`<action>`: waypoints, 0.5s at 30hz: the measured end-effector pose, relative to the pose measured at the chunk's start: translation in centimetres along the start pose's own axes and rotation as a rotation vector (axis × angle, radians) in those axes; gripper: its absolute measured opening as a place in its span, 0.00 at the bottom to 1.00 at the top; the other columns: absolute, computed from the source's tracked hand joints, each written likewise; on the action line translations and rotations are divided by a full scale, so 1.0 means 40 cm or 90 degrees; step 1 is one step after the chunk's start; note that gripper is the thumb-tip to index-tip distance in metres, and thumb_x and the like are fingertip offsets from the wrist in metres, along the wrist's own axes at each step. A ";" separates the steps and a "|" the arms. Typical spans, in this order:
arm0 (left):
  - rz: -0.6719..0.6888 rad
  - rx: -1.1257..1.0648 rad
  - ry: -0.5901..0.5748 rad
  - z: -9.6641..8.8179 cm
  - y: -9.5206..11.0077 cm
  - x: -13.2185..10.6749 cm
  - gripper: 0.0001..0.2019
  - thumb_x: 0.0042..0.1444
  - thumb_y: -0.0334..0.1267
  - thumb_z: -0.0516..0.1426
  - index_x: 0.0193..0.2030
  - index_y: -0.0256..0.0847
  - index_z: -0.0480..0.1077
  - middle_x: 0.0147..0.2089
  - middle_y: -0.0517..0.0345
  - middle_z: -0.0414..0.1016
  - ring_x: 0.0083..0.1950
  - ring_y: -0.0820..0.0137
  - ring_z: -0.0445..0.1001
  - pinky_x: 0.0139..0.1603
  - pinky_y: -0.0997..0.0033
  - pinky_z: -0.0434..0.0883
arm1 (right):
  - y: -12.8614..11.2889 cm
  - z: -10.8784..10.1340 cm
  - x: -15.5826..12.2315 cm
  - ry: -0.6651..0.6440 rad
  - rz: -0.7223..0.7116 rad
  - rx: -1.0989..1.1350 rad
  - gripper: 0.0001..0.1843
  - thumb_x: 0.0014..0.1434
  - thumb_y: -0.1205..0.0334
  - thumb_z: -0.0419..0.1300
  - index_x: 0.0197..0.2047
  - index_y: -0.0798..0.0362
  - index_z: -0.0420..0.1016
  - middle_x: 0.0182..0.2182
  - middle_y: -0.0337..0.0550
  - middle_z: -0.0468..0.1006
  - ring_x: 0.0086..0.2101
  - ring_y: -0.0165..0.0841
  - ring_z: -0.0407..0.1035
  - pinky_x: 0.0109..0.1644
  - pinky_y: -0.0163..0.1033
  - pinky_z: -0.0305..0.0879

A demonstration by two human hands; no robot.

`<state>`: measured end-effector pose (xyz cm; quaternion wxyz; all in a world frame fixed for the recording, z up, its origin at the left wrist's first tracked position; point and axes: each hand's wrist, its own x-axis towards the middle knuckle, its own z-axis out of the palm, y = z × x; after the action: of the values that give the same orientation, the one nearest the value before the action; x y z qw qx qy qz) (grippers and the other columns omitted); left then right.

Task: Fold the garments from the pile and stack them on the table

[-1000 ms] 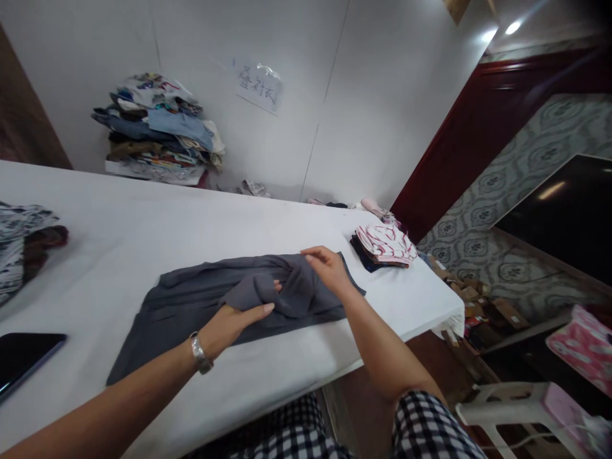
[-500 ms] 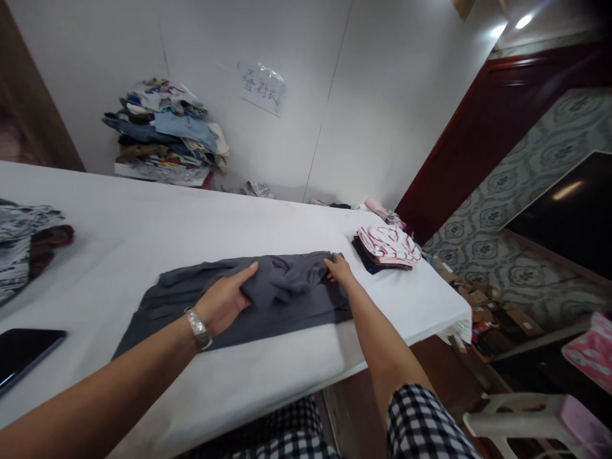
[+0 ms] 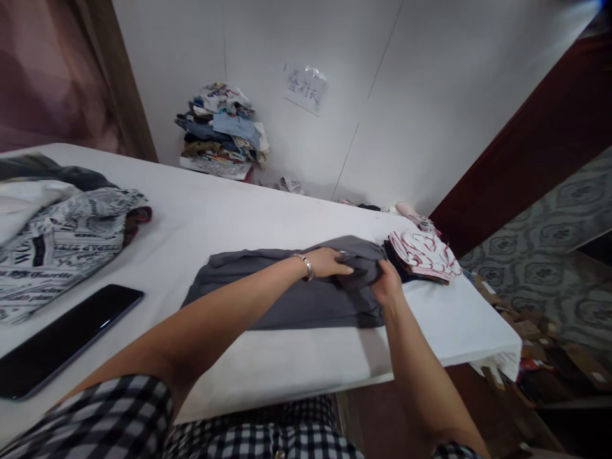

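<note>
A dark grey garment [image 3: 296,299] lies spread across the white table [image 3: 229,217] in front of me. My left hand [image 3: 329,262], with a metal bracelet at the wrist, presses down on the garment's right part, fingers pinching a raised fold. My right hand [image 3: 386,284] grips the same bunched fold at the garment's right end, fingers curled into the cloth.
A folded pink-and-white patterned cloth on dark pieces [image 3: 423,255] sits just right of the garment by the table's end. A dark phone or tablet [image 3: 62,341] lies at near left. Printed clothes [image 3: 57,242] lie at far left. A stack of clothes [image 3: 222,131] stands against the wall.
My left hand slid right along the grey garment to its right end, meeting my right hand at the bunched fold. The view swung left, showing more of the left pile.
</note>
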<state>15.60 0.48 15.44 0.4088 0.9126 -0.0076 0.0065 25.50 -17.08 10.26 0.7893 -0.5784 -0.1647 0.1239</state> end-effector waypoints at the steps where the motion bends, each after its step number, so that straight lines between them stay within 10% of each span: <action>1: -0.040 0.064 -0.023 -0.003 -0.038 -0.012 0.20 0.47 0.51 0.59 0.40 0.38 0.78 0.44 0.48 0.79 0.46 0.58 0.75 0.47 0.63 0.69 | -0.006 -0.037 0.005 0.026 0.011 -0.001 0.12 0.47 0.57 0.61 0.36 0.51 0.78 0.36 0.41 0.81 0.37 0.36 0.74 0.44 0.41 0.69; 7: -0.204 0.315 0.074 -0.106 -0.287 -0.151 0.21 0.54 0.45 0.50 0.48 0.37 0.74 0.53 0.40 0.74 0.55 0.50 0.70 0.55 0.51 0.64 | -0.031 -0.228 -0.040 -0.266 0.204 -0.301 0.17 0.40 0.65 0.65 0.38 0.53 0.80 0.34 0.42 0.82 0.36 0.38 0.74 0.44 0.43 0.68; 15: -0.197 0.436 0.005 -0.171 -0.440 -0.124 0.29 0.55 0.43 0.47 0.64 0.39 0.61 0.65 0.48 0.64 0.64 0.62 0.62 0.62 0.65 0.59 | 0.029 -0.113 0.129 -0.081 0.079 -0.712 0.17 0.53 0.55 0.59 0.43 0.55 0.78 0.37 0.48 0.81 0.40 0.40 0.74 0.43 0.41 0.68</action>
<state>10.96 17.36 6.76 0.0760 0.9867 0.1346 -0.0500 32.04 -18.70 8.50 0.3424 -0.9086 -0.2181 0.0984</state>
